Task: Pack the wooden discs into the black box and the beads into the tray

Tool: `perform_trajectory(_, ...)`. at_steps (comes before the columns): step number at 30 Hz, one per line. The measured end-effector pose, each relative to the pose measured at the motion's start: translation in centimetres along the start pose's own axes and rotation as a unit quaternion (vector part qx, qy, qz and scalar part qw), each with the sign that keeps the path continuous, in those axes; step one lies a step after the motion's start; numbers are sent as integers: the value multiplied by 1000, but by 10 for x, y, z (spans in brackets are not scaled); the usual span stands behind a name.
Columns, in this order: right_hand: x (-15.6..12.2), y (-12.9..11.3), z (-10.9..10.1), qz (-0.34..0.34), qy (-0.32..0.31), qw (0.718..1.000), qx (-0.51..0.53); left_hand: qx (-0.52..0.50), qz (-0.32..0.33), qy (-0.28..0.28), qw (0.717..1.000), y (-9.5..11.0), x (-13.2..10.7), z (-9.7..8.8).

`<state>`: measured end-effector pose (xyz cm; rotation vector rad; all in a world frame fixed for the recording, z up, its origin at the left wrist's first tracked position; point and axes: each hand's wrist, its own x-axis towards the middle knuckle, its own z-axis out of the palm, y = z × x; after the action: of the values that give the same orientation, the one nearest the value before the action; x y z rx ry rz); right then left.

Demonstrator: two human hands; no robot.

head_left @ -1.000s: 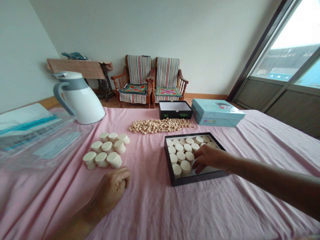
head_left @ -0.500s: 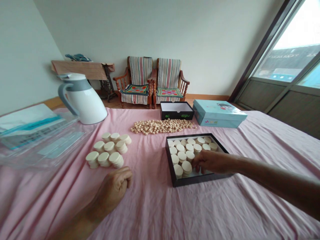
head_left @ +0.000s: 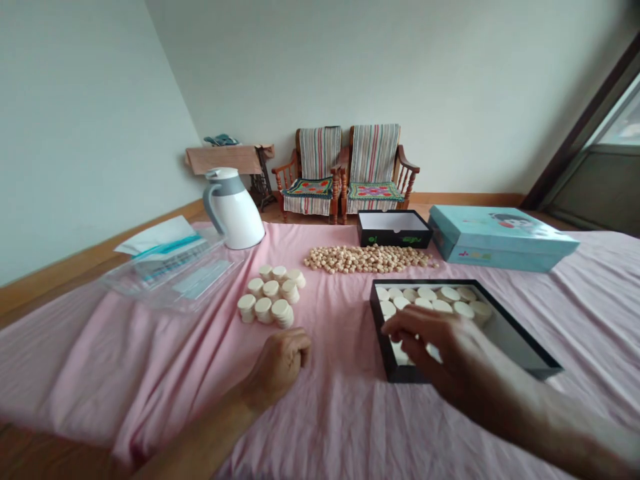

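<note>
My left hand (head_left: 283,363) rests in a loose fist on the pink cloth, with nothing showing in it. Just beyond it stand short stacks of cream round discs (head_left: 263,307), set in rows. My right hand (head_left: 440,337) hovers over a shallow black box (head_left: 520,333), thumb and fingers apart, and I see nothing between them. More cream discs (head_left: 427,293) stand in stacks inside this box, crowded to its left and far sides. My right hand hides some of the nearer stacks.
Behind the discs lies a long heap of small tan pieces (head_left: 367,259). Farther back stand another black box (head_left: 395,238) and a light-blue box (head_left: 505,240). A white jug (head_left: 239,217) and clear plastic packaging (head_left: 175,277) are on the left. Two chairs (head_left: 345,173) stand by the wall.
My right hand has lifted from the stacks at the black box's near side and moved left above it. My left hand keeps its fist. The view has turned left.
</note>
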<state>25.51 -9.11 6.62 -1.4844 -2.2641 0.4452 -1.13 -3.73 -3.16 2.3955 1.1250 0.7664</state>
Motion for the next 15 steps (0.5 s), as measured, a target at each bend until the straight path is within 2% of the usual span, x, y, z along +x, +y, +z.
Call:
perform_trajectory(4,-5,-29,38,-87,-46,995,-7,-6,-6,1,1000,4,-1,-2)
perform_trajectory(7,10,-30,46,-115,-50,992,-20,9,1,-17,1000,7,-2,-6)
perform_trajectory(12,74,-23,39,-127,-49,986,-92,32,16,-50,998,-4,-9,-14)
perform_trajectory(15,120,-23,44,-129,-68,978,-148,3,-2,-24,1000,-16,-13,-14)
